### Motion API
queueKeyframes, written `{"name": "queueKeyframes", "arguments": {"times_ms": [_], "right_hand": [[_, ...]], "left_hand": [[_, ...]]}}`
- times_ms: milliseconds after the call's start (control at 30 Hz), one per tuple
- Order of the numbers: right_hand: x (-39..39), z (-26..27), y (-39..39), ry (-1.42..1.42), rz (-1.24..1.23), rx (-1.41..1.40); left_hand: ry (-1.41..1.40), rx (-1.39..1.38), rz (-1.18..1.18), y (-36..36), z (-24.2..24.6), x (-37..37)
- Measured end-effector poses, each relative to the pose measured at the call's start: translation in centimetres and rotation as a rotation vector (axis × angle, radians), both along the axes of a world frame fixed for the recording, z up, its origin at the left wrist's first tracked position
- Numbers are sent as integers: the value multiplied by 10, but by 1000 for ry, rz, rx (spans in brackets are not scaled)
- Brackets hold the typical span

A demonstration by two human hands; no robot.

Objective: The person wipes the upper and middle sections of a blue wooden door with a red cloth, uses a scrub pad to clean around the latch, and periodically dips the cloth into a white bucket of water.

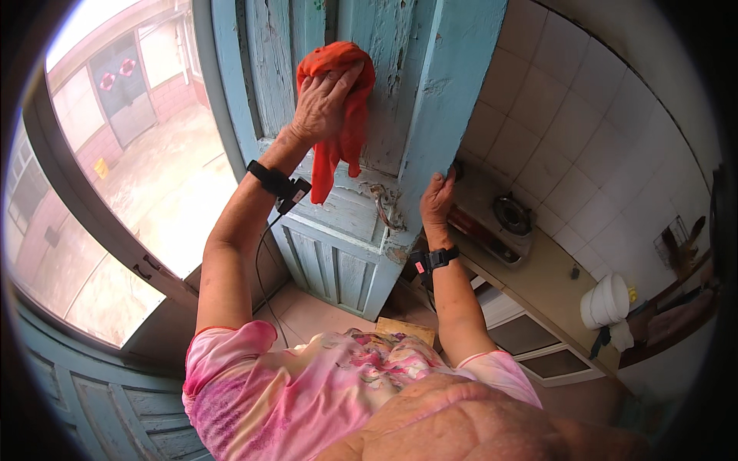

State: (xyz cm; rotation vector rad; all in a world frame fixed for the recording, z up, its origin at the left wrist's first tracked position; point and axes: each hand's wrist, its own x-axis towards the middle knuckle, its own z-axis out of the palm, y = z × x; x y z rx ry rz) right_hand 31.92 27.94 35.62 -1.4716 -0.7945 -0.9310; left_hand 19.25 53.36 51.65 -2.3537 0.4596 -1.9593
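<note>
A light-blue wooden door (357, 213) with flaking paint stands ajar before me. Against its upper panel my left hand (326, 104) presses a red cloth (336, 152), whose loose ends hang down below the palm. Lower and to the right, my right hand (437, 199) grips the door's free edge, its thumb on the near face and the other fingers mostly hidden. Between the two hands, a worn metal pull handle (381, 208) is fixed to the door. Both wrists wear black straps with small devices, and a cable runs down from the left one.
Beyond the door edge, a gas stove (490, 213) sits on a counter (553, 279) along a tiled wall (568, 150). A white bucket (604, 302) stands farther along. On the left, a glazed door (190, 288) faces a bright yard. A second blue door leaf (98, 403) is at lower left.
</note>
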Motion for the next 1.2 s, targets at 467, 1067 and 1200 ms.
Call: {"name": "queueKeyframes", "arguments": {"times_ms": [467, 1067, 1200], "right_hand": [[-11, 18, 10, 9, 102, 17], [-21, -1, 12, 39, -75, 9], [-18, 6, 20, 8, -70, 22]], "left_hand": [[-105, -21, 200, -6, 128, 43], [-62, 40, 7, 20, 63, -3], [-86, 13, -58, 30, 194, -3]]}}
